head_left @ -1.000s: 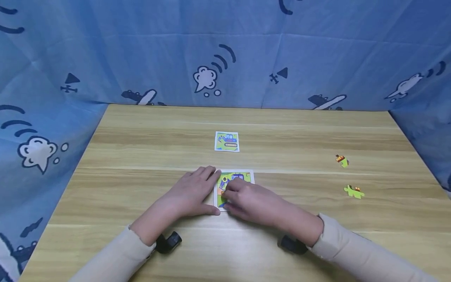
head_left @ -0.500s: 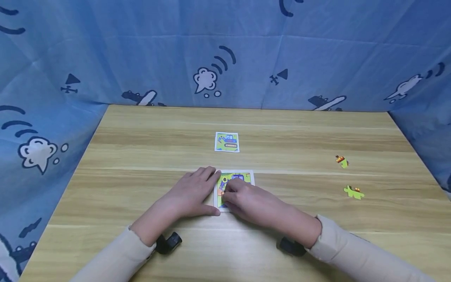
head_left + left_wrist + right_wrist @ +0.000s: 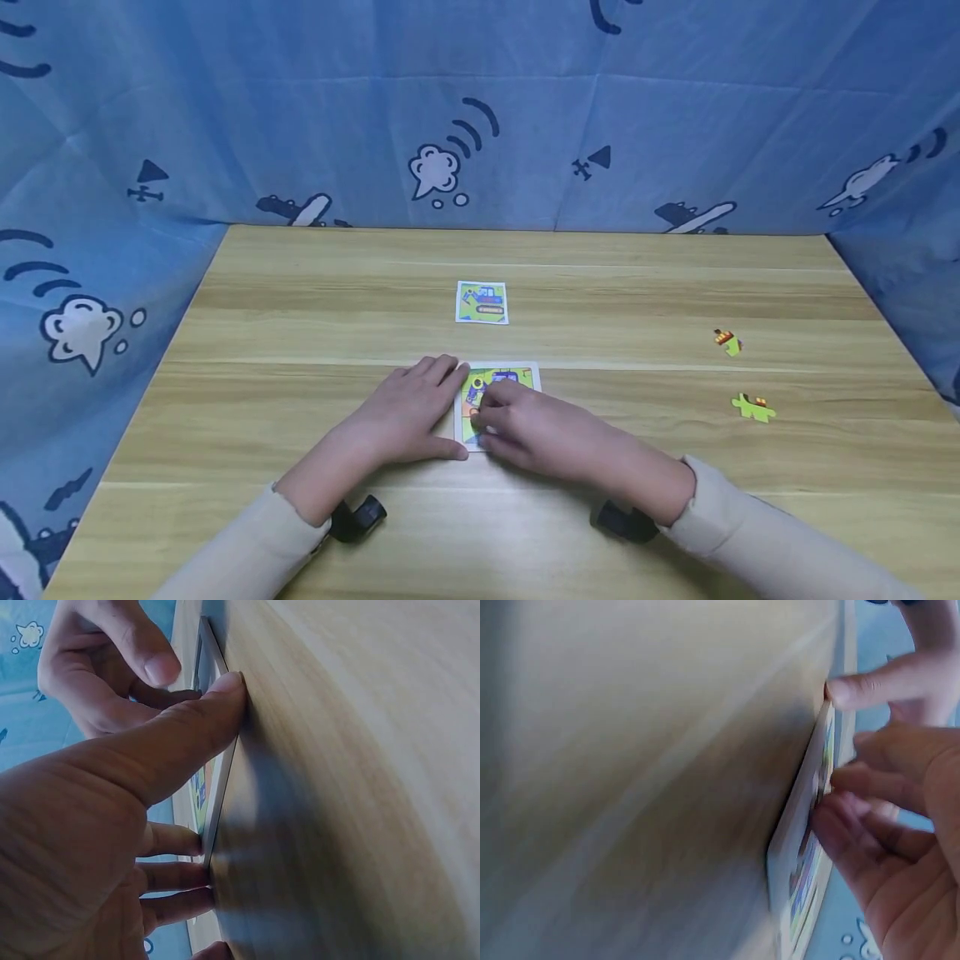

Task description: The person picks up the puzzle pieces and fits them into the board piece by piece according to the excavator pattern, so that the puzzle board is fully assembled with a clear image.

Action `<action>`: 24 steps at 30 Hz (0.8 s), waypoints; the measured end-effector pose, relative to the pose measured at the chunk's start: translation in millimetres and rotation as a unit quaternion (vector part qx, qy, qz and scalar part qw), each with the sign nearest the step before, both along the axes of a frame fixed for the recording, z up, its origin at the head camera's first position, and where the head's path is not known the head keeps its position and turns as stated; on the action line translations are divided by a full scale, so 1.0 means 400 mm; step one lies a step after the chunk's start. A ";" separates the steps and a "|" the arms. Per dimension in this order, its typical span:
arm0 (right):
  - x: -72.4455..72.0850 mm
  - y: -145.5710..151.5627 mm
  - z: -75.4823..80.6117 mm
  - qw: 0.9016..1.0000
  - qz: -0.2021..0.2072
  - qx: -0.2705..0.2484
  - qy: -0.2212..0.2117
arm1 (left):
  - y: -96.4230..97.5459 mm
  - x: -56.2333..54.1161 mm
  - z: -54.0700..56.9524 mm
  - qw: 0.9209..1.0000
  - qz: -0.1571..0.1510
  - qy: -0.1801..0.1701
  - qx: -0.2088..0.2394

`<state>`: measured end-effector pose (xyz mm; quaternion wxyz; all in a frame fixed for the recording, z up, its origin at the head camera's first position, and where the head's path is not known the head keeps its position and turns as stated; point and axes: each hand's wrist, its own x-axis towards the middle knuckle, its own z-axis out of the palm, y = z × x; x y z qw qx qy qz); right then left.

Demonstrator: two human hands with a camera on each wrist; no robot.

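Observation:
A square jigsaw puzzle (image 3: 517,377) in a white frame, with a green, blue and yellow picture, lies flat on the table. My left hand (image 3: 408,412) rests along its left side. The fingers touch the upper left edge, and the thumb (image 3: 217,694) touches the lower left corner. My right hand (image 3: 540,429) is over the lower part of the puzzle with bent fingers. In the right wrist view its fingertips (image 3: 829,817) touch the puzzle surface; the thumb stands a little away. Whether a puzzle piece is between these fingers is hidden.
Two loose puzzle pieces lie on the right of the table, an upper one (image 3: 728,342) and a lower one (image 3: 753,407). A small square picture card (image 3: 482,302) of an excavator lies behind the puzzle. A blue printed curtain (image 3: 525,108) hangs along the back and sides.
My left hand stays on the frame. My right hand's fingers shift slightly at the same spot, and the thumb tip has moved a little apart from the fingers. The loose pieces stay put.

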<state>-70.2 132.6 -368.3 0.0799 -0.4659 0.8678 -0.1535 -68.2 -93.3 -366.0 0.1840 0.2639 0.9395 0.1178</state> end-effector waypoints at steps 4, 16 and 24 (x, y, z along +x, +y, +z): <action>-0.009 0.027 0.005 0.999 -0.008 -0.003 -0.042 | 0.001 -0.001 0.000 1.000 0.001 0.000 -0.004; -0.002 0.241 0.006 0.988 -0.147 -0.029 -0.019 | 0.001 0.002 -0.005 1.000 0.007 -0.008 -0.006; 0.013 0.454 -0.033 0.968 -0.223 -0.047 0.101 | -0.001 -0.002 -0.013 1.000 0.004 0.000 -0.008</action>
